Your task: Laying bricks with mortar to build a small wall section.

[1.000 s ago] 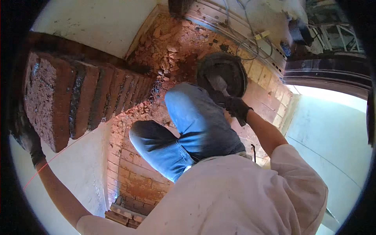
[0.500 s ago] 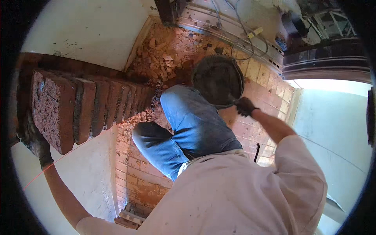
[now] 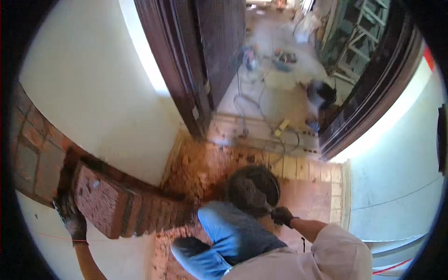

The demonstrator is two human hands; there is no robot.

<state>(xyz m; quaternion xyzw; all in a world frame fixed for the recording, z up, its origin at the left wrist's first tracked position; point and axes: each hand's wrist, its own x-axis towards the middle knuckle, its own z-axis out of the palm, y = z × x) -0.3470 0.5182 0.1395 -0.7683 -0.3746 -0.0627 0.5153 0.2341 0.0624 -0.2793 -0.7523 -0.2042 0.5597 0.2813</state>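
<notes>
Two gloves: right hand (image 3: 282, 216) clamped round a trowel (image 3: 254, 195), bucket rim (image 3: 278, 187) beyond its fingers, floor (image 3: 310, 192) rightward; left hand (image 3: 72, 218) beside bricks (image 3: 99, 200), finger closure unclear.

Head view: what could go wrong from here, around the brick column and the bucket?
The left hand is at the near end of the brick column; if the column shifted, that hand might be pinched or scraped.
The black bucket, with the trowel in the right hand reaching into it, sits close to a knee, so a knock might tip it.
Loose rubble beside the column could make footing unsteady.
</notes>
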